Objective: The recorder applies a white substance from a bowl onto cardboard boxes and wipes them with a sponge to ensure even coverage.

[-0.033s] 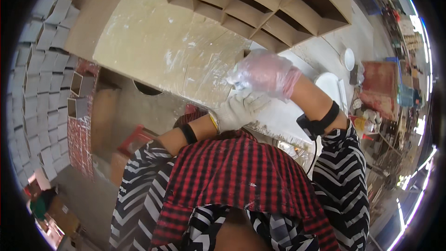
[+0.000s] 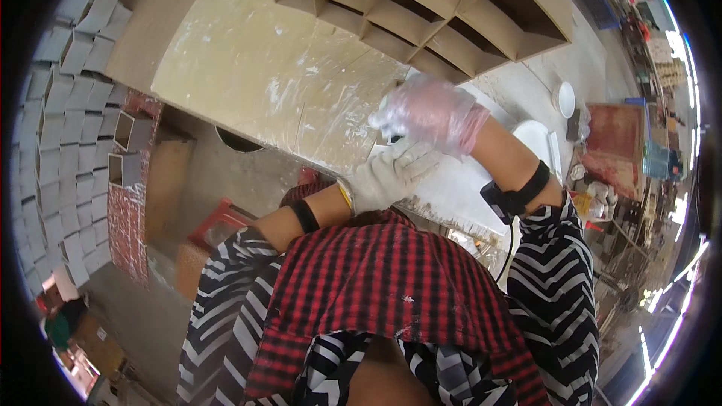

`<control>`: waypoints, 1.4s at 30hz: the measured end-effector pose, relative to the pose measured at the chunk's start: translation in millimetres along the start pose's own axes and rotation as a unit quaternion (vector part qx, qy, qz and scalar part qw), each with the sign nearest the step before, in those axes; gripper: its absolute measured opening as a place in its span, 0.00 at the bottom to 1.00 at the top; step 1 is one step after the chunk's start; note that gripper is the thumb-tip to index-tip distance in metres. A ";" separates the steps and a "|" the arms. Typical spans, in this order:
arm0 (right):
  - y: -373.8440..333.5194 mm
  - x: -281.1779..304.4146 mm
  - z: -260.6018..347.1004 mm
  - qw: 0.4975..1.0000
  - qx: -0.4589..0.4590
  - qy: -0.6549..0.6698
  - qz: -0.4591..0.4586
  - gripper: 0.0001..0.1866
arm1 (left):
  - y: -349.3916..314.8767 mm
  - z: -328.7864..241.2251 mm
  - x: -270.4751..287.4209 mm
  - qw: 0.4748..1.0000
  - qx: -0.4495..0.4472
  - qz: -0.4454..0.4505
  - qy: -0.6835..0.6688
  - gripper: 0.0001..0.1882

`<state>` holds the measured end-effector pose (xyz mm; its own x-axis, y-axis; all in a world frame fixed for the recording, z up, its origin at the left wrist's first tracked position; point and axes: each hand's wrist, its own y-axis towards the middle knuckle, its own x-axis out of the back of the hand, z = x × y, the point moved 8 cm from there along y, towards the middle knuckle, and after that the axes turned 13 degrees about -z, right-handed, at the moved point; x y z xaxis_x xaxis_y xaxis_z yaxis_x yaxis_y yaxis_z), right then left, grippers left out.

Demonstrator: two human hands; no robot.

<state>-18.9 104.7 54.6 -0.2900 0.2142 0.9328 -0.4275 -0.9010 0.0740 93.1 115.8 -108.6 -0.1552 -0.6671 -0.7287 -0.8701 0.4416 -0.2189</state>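
My left hand [image 2: 387, 178], in a white knitted glove, lies at the near edge of the worktable [image 2: 248, 68], its fingers bent over a pale-edged piece mostly hidden beneath both hands. Just beyond it, my right hand [image 2: 432, 114] wears a pink glove under a clear plastic cover. Its fingers are closed, and something whitish shows at their tips; the plastic hides what it is. A small brown edge [image 2: 392, 87] pokes out behind the right hand. White smears mark the yellowish tabletop.
A brown compartmented board rack [image 2: 414, 7] stands on the table's far side. White round tubs [image 2: 532, 135] sit to the right. Grey open boxes [image 2: 71, 135] are stacked at far left, beside a red stool [image 2: 222, 222]. Cluttered shelving [image 2: 639, 173] lines the right.
My right hand has shifted slightly and its wrist has turned, uncovering a dark gap between the two hands. The left hand stays in nearly the same place.
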 end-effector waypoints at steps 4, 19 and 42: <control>6.9 12.7 -34.6 0.989 -0.123 -0.047 -0.061 0.14 | 0.2 -2.1 -4.3 0.896 0.087 0.104 -0.423 0.28; 0.0 -2.1 -74.8 0.982 -0.147 -0.041 -0.112 0.16 | 1.8 -7.5 -11.4 0.907 0.145 -0.180 -0.353 0.31; -153.9 -21.4 -149.9 0.905 -0.396 0.085 -0.129 0.11 | 0.5 -46.7 -62.1 0.454 -0.545 0.061 0.702 0.15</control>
<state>-75.2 295.4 -29.6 -0.1920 0.4950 0.8474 -0.9601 -0.2735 -0.0578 80.5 129.4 -33.2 0.2869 -0.7405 0.6078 -0.4103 0.4783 0.7764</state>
